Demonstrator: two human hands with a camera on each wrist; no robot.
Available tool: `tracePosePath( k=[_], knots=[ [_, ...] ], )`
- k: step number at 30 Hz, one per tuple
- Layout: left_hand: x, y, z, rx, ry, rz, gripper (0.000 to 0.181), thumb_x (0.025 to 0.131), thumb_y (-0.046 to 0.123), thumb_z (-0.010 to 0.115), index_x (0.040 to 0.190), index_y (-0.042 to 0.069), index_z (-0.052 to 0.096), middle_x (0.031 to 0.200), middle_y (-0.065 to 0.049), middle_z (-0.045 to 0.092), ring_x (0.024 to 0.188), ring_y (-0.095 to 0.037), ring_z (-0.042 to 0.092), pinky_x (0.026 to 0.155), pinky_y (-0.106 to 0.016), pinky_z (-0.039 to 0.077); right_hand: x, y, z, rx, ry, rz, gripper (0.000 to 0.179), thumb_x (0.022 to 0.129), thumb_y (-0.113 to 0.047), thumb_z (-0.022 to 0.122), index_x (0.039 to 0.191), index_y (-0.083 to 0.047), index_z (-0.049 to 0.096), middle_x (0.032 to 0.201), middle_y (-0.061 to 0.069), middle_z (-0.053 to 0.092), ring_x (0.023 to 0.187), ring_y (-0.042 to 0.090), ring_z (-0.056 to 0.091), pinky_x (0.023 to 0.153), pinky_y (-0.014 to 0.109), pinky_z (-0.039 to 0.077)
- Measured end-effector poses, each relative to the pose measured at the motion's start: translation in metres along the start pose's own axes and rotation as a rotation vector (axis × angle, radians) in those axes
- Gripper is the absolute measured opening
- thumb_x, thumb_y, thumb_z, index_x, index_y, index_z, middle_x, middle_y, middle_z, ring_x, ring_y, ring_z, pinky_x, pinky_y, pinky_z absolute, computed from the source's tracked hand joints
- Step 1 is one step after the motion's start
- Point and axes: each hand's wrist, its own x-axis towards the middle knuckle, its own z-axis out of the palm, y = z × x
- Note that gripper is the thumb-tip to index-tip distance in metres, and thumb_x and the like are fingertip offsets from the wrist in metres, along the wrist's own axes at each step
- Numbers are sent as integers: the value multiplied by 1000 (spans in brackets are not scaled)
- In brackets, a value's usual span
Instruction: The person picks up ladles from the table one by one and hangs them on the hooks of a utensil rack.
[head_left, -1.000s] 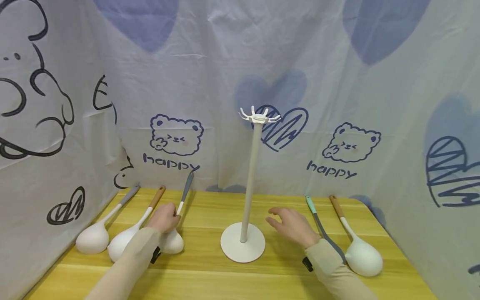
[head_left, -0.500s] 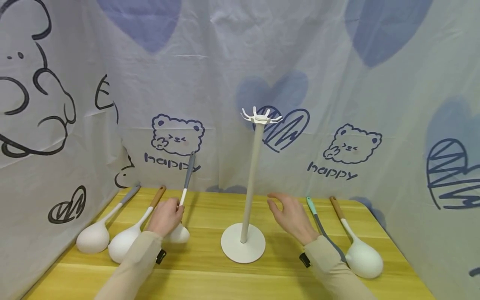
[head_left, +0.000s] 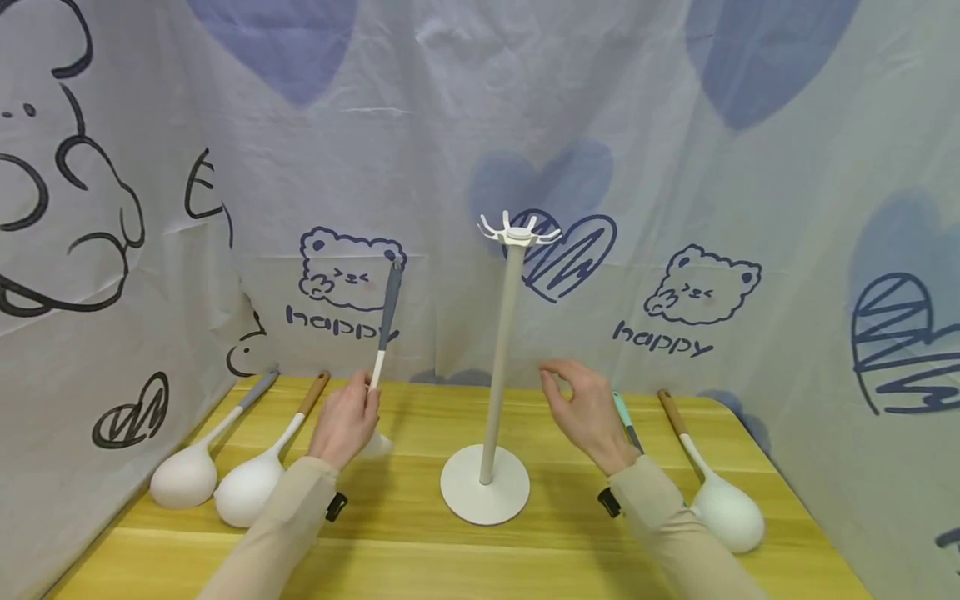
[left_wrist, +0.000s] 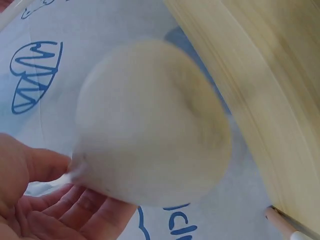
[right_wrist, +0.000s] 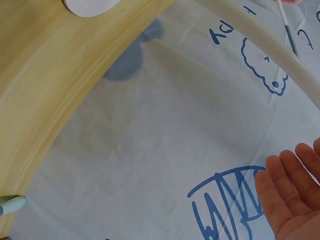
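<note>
My left hand (head_left: 347, 425) grips a ladle (head_left: 390, 308) with a grey handle end and a white neck. Its handle points up and leans slightly right. The left wrist view shows the rounded white bowl (left_wrist: 150, 125) large, with the thumb and fingers (left_wrist: 107, 217) pinching it where the neck begins. In the middle of the table stands a white rack (head_left: 501, 350) with a round base and a ring of upturned hooks on top. To the right of its pole, my right hand (head_left: 588, 412) hovers above the table with loosely bent fingers, holding nothing.
On the left lie a white ladle with a grey handle (head_left: 258, 390) and another with a brown handle (head_left: 313, 392). On the right are a mint-handled dark utensil (head_left: 622, 410), partly behind my forearm, and a brown-handled white ladle (head_left: 727, 515). Printed cloth (head_left: 450, 108) encloses the wooden table (head_left: 405, 550).
The left hand has lifted the grey-handled ladle off the table, moving it up and slightly right. My right hand has risen a little, with its fingers more bent.
</note>
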Motion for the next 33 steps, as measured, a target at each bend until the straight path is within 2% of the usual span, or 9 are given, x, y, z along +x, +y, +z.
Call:
tracePosePath(
  k=[6,11,15,18,22,28,33],
  knots=[
    [5,6,1,-13,29,48,17,102,11,48,113,-1,53,69,-8,55,52,-14,46,42,-25,38,3,1,-3,0,41,-1,14,93,-7,63,102,-3,73,101,12,74,95,27,71,83,40,59],
    [9,12,2,-60,38,56,17,102,10,48,114,-1,52,73,-11,60,56,-16,52,44,-25,42,6,0,-5,5,75,-18,13,93,-7,63,101,-3,74,99,11,74,92,26,71,81,39,60],
    [11,18,4,-107,40,51,18,101,7,49,116,-2,52,84,-16,65,67,-22,63,52,-28,52,7,-2,-6,18,100,-36,13,93,-6,64,100,-4,74,97,11,75,90,24,71,79,38,60],
    [13,23,6,-134,32,32,20,102,8,48,119,-2,51,91,-19,67,76,-25,67,61,-33,57,9,-3,-7,22,117,-55,13,92,-5,64,99,-4,74,96,11,75,89,24,71,79,37,60],
    [14,28,7,-160,26,25,21,102,10,48,121,0,50,94,-19,67,78,-27,67,65,-39,58,12,-5,-10,12,141,-81,12,91,-5,65,98,-3,74,95,12,75,87,24,71,79,36,60],
    [16,34,9,-191,45,36,24,103,11,46,126,1,47,94,-17,68,79,-26,66,64,-37,57,20,-7,-14,16,181,-126,13,89,-4,68,100,-2,74,98,12,75,86,26,72,77,38,60],
    [19,42,10,-199,24,31,25,105,14,43,128,4,46,102,-18,69,85,-29,67,69,-40,58,32,-11,-21,32,225,-142,15,89,-5,68,102,-2,74,100,12,75,85,27,72,75,39,60]
  ],
)
